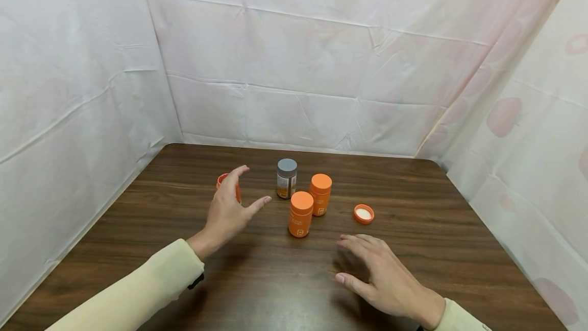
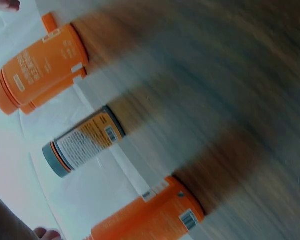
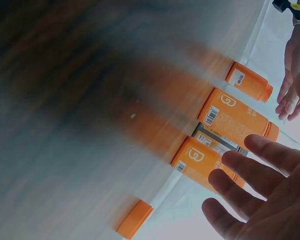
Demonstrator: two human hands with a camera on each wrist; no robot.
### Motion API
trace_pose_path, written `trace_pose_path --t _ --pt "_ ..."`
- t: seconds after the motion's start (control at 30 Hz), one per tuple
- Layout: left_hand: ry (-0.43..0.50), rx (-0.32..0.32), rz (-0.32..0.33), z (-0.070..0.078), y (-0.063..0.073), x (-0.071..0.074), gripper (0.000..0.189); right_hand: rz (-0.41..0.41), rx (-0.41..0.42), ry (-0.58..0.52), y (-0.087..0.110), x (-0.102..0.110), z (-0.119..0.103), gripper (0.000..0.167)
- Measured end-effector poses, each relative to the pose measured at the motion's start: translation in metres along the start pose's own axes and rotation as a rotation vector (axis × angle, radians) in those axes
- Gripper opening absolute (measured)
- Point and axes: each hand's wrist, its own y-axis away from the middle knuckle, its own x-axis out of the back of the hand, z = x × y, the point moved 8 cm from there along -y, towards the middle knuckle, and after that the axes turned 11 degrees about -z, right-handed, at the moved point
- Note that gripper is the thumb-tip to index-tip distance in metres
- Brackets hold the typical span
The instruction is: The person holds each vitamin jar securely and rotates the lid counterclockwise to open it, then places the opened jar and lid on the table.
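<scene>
My left hand hovers at the left with fingers and thumb spread apart, nothing between them. It partly hides an uncapped orange bottle, whose whole body shows in the right wrist view. Two capped orange bottles stand upright in the middle, one in front and one just behind it. Beside them is a jar with a grey lid. An orange cap lies with its white inside facing up. Nearer to me, my right hand is held over the table, fingers extended and holding nothing.
The dark wood-grain table has rounded far corners. A pale, creased sheet hangs behind it and along both sides.
</scene>
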Motion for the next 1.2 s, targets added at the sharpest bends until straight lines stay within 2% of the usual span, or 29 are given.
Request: trace_pose_path --t 0.2,0.7,1.03,1.2 --pt "0.030 0.014 -0.094 0.006 0.004 -0.017 0.082 -0.005 -0.008 0.000 0.001 0.000 0.001 0.053" --pt "0.167 0.035 -0.229 0.010 0.008 -0.045 0.081 -0.012 0.004 0.003 0.003 -0.001 -0.002 0.055" --pt "0.242 0.026 -0.249 0.012 0.006 -0.062 0.077 -0.028 0.026 0.008 0.003 -0.002 -0.006 0.058" --pt "0.270 0.059 -0.269 0.011 0.006 -0.071 0.079 -0.012 0.058 0.031 0.004 -0.001 -0.010 0.058"
